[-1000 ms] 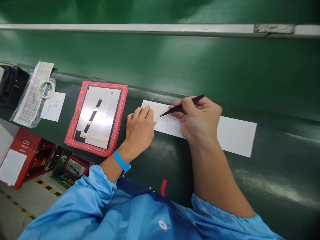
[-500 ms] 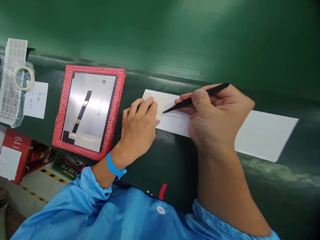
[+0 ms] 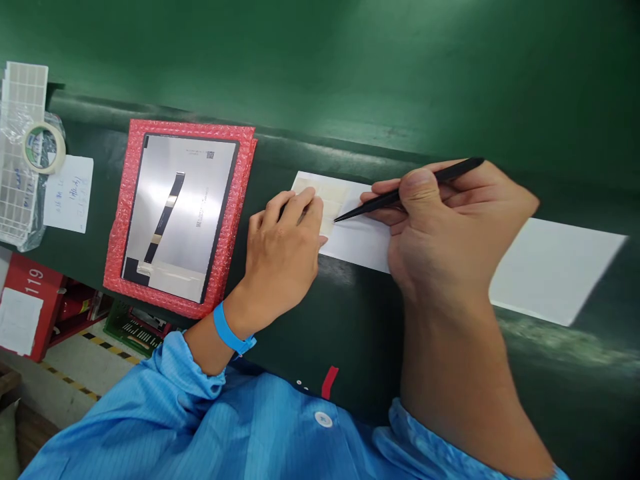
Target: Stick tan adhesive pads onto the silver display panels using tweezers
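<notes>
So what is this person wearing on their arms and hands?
The left hand and right hand are bare, no gloves. A bright blue wristband circles the left wrist. Light blue, finely striped smock sleeves end in gathered cuffs, leaving the forearms uncovered.

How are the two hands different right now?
The right hand grips a black pointed tool like a pen, its tip aimed at the white paper strip. The left hand holds nothing and presses its fingertips on the strip's end. The left wrist wears a blue wristband, while the right wrist is bare. Both hands are ungloved and rest over the same strip.
</notes>
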The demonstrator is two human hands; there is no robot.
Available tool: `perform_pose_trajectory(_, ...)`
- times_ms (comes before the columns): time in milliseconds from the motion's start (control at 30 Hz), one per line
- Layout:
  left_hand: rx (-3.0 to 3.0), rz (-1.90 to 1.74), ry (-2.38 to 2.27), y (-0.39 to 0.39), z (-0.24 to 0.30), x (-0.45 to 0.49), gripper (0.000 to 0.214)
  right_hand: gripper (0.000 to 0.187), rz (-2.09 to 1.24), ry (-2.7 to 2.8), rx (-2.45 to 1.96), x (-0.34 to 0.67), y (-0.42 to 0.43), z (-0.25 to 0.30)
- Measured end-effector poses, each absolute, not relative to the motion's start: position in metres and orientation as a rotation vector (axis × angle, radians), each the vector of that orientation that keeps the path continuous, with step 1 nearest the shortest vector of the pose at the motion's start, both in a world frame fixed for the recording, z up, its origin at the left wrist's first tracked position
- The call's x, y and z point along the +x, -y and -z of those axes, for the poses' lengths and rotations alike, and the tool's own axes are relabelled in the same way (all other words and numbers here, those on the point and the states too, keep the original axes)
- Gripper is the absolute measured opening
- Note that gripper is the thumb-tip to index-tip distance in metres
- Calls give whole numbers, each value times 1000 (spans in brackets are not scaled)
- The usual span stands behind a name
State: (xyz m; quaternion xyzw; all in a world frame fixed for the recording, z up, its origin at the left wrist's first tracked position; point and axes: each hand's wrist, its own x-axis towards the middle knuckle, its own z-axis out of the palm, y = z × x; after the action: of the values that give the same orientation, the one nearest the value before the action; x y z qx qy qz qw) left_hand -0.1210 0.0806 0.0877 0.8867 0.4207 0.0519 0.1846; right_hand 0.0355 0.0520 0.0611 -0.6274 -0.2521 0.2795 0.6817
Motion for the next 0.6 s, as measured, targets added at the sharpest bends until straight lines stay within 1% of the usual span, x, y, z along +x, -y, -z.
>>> perform_pose_trajectory(333, 2500, -142, -1193, -81, -88, -121, 40, 29, -644, 579, -1447, 35, -53, -62)
perform_pose_trajectory(600, 2503, -150, -1185, -81, -88, -122, 41, 33, -617, 560, -1413, 34, -53, -63)
